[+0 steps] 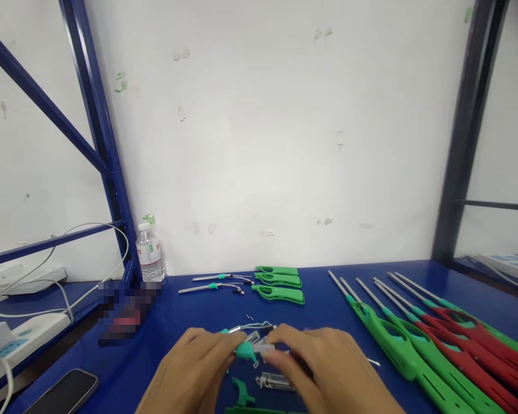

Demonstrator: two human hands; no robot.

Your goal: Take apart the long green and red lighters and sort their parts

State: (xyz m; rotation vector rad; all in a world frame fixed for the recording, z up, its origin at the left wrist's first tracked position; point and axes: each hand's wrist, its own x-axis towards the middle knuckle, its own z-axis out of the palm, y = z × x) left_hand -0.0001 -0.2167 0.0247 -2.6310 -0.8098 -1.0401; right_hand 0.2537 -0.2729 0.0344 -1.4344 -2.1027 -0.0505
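Note:
Low in the middle, my left hand is closed with its fingertips on a small teal plastic part. My right hand pinches a whitish translucent piece that meets the teal part; how they join is hidden by the fingers. Behind the hands lies a metal tube with wires. Between my wrists are a clear lighter fuel tank, a curved teal trigger piece and a green handle shell, cut off by the lower edge.
Green handle shells and wired metal tubes lie further back. Several long-necked lighters, green and red, fan out at right. At left are a water bottle, a phone, a power strip and a blue post.

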